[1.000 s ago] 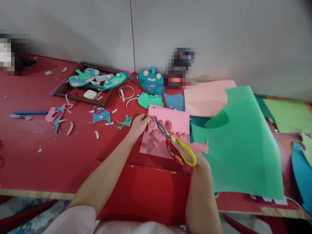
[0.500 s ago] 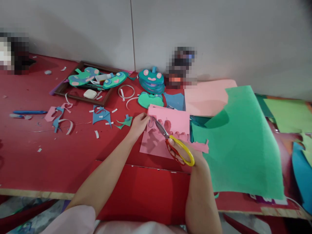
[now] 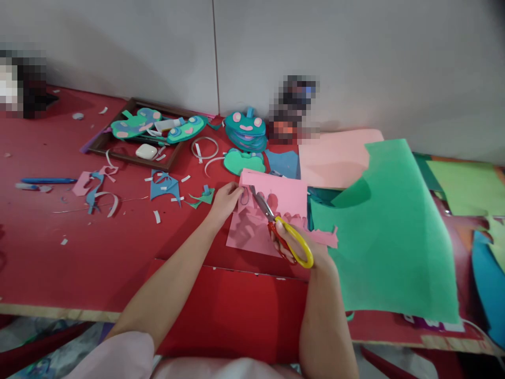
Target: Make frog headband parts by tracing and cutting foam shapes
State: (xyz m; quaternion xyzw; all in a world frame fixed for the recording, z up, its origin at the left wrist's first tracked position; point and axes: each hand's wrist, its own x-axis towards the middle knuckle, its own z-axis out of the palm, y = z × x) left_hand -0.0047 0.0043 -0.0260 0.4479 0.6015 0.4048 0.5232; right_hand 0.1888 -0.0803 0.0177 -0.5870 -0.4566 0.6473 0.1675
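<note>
Presently: pink paper (image 3: 286, 190), over the desk (image 3: 98, 263), with scissors (image 3: 270, 213).
Our left grip (image 3: 228, 198) pinches the paper's left edge; our right grip (image 3: 291, 246) is clamped round the handles, blades beside a drawn outline (image 3: 245, 197). For clean curves, we should turn paper, not scissors.

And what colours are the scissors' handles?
The scissors' handles are yellow and red, best seen in the head view.
</note>
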